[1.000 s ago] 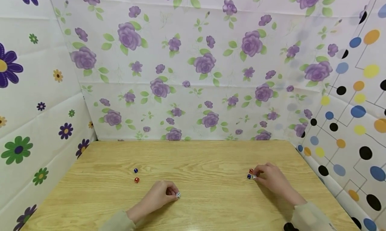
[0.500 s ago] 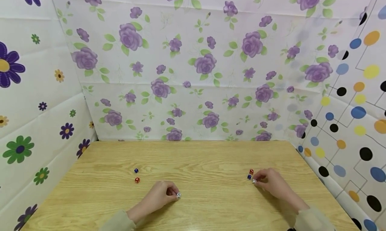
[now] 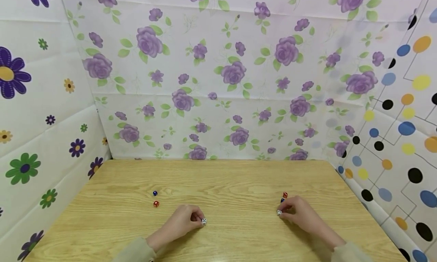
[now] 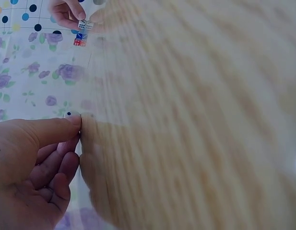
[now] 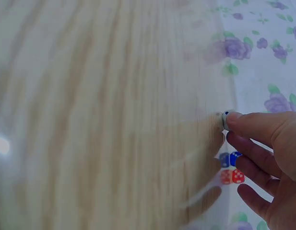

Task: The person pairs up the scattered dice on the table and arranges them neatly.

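My left hand (image 3: 182,223) pinches a white die (image 3: 204,221) between thumb and fingers, low at the tabletop near the middle. In the left wrist view only a corner of that die (image 4: 69,114) shows past the thumb. To the right, my right hand (image 3: 300,215) pinches another white die (image 3: 279,212), its thumb over it in the right wrist view. Just beyond those fingers are a blue die (image 3: 282,200), partly hidden, and a red die (image 3: 285,194). On the left side lie a blue die (image 3: 155,193) and a red die (image 3: 156,204), apart from my left hand.
The wood-grain table (image 3: 218,178) has a glossy surface that mirrors the dice and hands. A purple-flowered sheet (image 3: 211,83) hangs along its far edge. Patterned sheets also stand at the left and the right.
My right hand has drawn its white die toward me and slightly left, away from the blue and red dice. The left hand has stayed nearly in place.
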A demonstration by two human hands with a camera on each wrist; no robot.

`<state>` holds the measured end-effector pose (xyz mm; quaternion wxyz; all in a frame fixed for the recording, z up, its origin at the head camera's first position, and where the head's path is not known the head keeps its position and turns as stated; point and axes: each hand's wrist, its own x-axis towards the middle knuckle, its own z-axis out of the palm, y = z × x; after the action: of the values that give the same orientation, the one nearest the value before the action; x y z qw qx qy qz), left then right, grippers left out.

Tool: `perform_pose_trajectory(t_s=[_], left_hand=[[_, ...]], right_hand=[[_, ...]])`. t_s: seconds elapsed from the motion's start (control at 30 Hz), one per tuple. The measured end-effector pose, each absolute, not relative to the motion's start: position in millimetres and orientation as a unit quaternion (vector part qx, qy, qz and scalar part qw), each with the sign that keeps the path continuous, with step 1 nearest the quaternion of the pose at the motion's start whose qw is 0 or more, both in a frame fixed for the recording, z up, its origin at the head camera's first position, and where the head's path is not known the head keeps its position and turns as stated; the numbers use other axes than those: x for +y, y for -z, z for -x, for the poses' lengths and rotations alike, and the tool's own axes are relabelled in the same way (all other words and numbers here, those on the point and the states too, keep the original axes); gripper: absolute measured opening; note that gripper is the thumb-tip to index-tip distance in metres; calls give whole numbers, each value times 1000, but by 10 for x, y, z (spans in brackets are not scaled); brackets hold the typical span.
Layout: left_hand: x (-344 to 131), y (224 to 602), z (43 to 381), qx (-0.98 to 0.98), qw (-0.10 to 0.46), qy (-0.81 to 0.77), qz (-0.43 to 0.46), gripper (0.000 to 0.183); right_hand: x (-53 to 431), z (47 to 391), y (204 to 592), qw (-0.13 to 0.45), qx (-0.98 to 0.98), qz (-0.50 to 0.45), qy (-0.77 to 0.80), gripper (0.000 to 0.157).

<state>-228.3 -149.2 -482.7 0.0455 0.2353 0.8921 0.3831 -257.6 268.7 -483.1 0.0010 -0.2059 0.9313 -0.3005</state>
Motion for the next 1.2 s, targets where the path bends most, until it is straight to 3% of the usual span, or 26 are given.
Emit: perform_pose_trajectory(t_s=[1.2], left_hand=[[-1334,4830,2212,876,50,-397,-271,8]], right_hand=[[1798,2322,4836,59,893,288,340,11]])
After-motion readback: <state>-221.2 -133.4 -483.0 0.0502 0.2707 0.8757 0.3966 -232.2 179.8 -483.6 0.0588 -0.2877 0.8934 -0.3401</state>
